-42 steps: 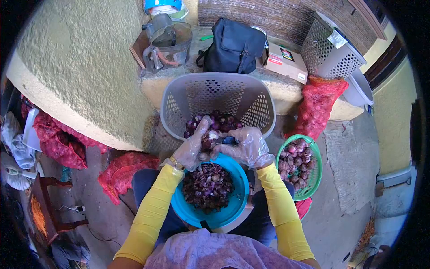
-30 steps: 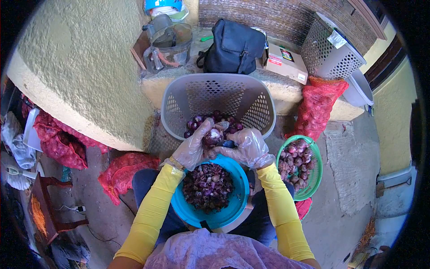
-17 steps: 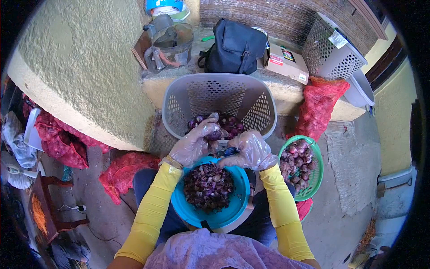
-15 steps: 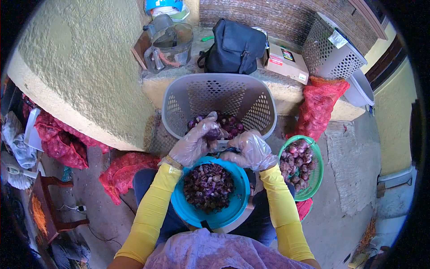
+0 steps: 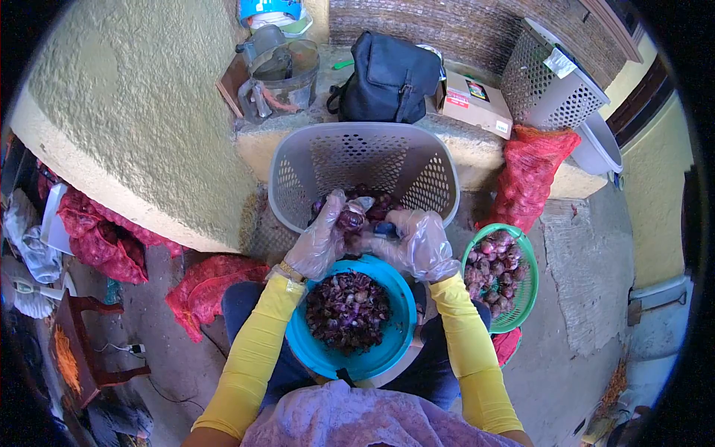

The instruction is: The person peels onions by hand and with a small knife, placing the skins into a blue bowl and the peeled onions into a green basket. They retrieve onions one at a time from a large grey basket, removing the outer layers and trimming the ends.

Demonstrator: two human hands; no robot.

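My left hand (image 5: 319, 240), in a clear plastic glove, is closed around a red onion (image 5: 351, 220) above the near rim of the grey basket. Across from it, my gloved right hand (image 5: 423, 242) grips a small knife, of which the dark handle (image 5: 385, 229) shows; its blade is blurred or hidden. Below both hands, a blue basin (image 5: 404, 316) between my legs holds dark purple onion skins and trimmings (image 5: 348, 311). Red onions (image 5: 381, 203) lie at the bottom of the grey perforated basket (image 5: 439, 160) in front of me.
At my right stands a green basket (image 5: 530, 298) of onions. Red mesh sacks (image 5: 530, 179) of onions stand behind it and lie (image 5: 216, 287) at my left. A black backpack (image 5: 395, 78), a cardboard box (image 5: 477, 104) and a clear bucket (image 5: 294, 74) sit on the ledge.
The onion in my left hand has turned and shifted slightly. My right hand has risen a little and tilted, bringing the knife's dark handle up beside the onion.
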